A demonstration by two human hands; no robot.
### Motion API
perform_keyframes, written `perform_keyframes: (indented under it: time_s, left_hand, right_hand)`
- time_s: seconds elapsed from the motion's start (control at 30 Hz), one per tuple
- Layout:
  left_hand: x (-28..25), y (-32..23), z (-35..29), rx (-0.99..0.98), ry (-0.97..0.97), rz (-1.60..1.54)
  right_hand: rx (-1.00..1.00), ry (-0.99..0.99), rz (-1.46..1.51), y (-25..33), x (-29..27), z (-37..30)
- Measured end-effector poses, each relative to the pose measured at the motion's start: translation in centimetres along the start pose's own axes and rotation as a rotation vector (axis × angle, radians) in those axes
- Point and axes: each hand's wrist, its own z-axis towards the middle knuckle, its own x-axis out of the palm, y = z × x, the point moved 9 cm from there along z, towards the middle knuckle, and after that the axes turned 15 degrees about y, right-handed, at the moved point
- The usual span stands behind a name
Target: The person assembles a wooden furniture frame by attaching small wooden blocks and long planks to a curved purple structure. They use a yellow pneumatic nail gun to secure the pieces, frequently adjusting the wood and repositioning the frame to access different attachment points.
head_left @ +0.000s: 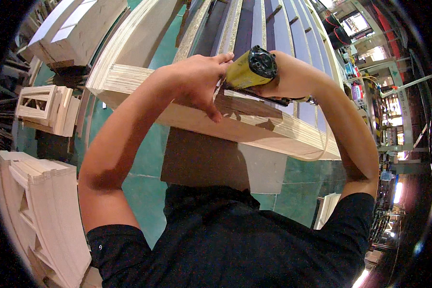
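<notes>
A yellow and black nail gun (245,72) is gripped in my right hand (285,77), its dark rounded end turned up toward me. The tool is over the near side of a large pale wooden frame (269,122); its tip is hidden, so I cannot tell whether it touches the wood. My left hand (197,79) rests at the frame's near edge, just left of the tool, with thumb and fingers spread apart. Long parallel slats (259,29) with rough particleboard edges run away from me inside the frame. Shadows of the hands and tool fall across the near boards.
Stacked pale wooden frames (45,108) and a larger slatted stack (48,201) stand at left. Large panels (74,31) lie at the far left. A pale hose (324,149) curves by the frame's right corner. Brown sheet material (201,161) shows below it. Cluttered shelving (369,96) lines the right.
</notes>
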Motion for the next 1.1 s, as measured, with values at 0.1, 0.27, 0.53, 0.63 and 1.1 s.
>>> perform_keyframes:
  time_s: [0.1, 0.27, 0.53, 0.63, 1.1]
  left_hand:
    - [0.1, 0.5, 0.1, -0.001, -0.009, -0.026]
    - [0.0, 0.4, -0.2, 0.037, -0.066, -0.045]
    - [0.1, 0.4, -0.2, 0.07, -0.138, -0.005]
    - [0.0, 0.2, -0.2, 0.063, -0.128, 0.019]
    - [0.2, 0.5, 0.0, 0.022, -0.111, 0.083]
  right_hand:
    - [-0.045, 0.004, -0.027, 0.4, -0.2, 0.2]
    - [0.064, 0.008, -0.046, 0.6, -0.4, 0.1]
    - [-0.056, -0.014, -0.004, 0.9, -0.3, 0.0]
    - [0.008, 0.006, 0.05, 0.5, 0.0, 0.0]
    - [0.054, -0.024, 0.067, -0.4, 0.5, -0.7]
